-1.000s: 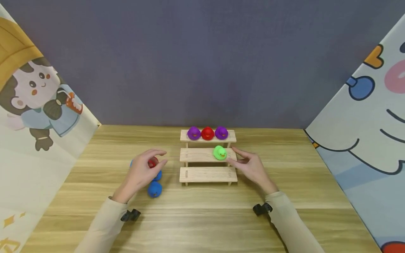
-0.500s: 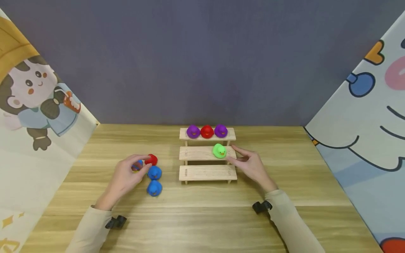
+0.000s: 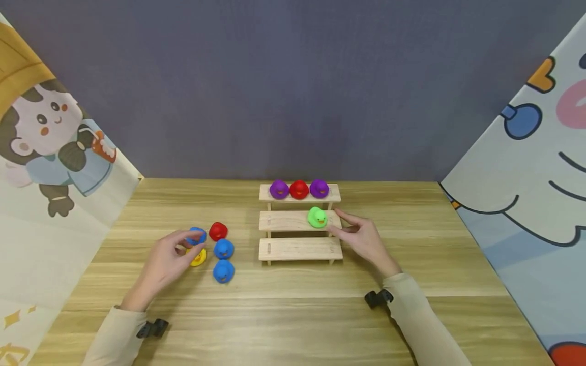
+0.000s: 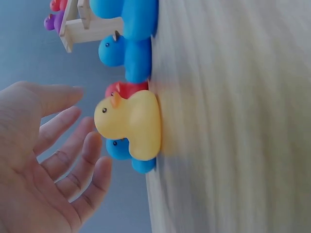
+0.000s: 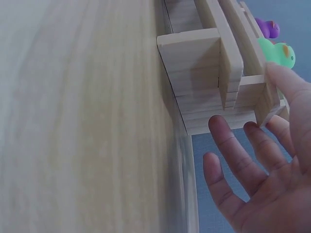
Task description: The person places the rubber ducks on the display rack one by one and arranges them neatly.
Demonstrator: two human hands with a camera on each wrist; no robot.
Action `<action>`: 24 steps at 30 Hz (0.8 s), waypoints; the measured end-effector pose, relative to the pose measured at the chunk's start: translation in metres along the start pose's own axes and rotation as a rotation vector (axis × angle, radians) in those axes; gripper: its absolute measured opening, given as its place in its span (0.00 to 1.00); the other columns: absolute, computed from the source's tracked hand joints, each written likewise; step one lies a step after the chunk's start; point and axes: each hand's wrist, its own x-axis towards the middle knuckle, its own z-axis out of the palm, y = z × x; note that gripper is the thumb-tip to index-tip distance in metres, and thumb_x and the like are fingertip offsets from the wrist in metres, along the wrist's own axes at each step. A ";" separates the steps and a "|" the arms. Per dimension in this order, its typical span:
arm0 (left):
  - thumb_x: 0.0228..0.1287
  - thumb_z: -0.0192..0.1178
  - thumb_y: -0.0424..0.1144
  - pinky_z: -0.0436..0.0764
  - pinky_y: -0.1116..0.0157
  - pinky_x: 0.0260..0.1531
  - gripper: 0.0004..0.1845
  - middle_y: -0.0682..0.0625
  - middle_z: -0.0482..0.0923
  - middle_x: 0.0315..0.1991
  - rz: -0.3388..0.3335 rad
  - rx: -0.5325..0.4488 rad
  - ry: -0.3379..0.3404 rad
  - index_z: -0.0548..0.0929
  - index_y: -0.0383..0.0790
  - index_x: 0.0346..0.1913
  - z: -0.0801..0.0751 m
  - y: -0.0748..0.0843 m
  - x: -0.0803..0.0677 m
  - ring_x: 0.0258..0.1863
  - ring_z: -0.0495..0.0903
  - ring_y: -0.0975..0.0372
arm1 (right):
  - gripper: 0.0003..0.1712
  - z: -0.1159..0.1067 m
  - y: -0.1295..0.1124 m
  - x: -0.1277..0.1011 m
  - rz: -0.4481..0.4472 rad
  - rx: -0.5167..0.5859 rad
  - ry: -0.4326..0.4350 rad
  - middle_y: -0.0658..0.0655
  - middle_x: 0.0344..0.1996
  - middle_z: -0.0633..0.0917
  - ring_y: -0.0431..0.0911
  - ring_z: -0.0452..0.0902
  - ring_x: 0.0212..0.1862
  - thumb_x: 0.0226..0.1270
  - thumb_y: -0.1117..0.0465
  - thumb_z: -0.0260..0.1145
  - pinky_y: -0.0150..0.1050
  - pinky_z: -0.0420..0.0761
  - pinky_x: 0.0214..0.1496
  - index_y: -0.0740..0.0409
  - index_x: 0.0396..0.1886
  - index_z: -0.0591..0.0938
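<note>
My left hand hovers at the yellow rubber duck, fingers and thumb apart and nothing between them. In the left wrist view the fingertips are close to the duck's head. Behind it sit a blue duck, partly covered by my fingers in the head view, and a red duck. My right hand holds the right end of the three-step wooden shelf, thumb at the front edge of the middle step and index finger at its back edge. A green duck sits on that step beside my thumb.
Two more blue ducks, a farther one and a nearer one, stand between my left hand and the shelf. On the top step are two purple ducks with a red duck between them. A grey wall rises behind the table.
My left hand has moved left and toward me, from above the red and blue ducks to the yellow duck, uncovering the red one. My right hand stays at the shelf's end.
</note>
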 end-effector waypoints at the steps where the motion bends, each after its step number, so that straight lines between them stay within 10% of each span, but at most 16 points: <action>1: 0.67 0.74 0.36 0.83 0.69 0.36 0.15 0.45 0.91 0.47 -0.002 0.006 -0.007 0.90 0.39 0.55 -0.001 -0.001 -0.001 0.38 0.84 0.59 | 0.39 0.000 0.000 0.000 0.001 0.002 -0.002 0.59 0.70 0.82 0.51 0.93 0.48 0.66 0.40 0.78 0.36 0.89 0.44 0.46 0.74 0.80; 24: 0.64 0.77 0.39 0.79 0.67 0.33 0.19 0.46 0.91 0.43 -0.038 0.071 -0.137 0.90 0.39 0.56 -0.009 -0.013 -0.014 0.36 0.83 0.60 | 0.39 0.000 0.002 0.001 0.001 0.002 0.004 0.60 0.70 0.82 0.52 0.93 0.48 0.65 0.40 0.78 0.36 0.90 0.43 0.44 0.73 0.80</action>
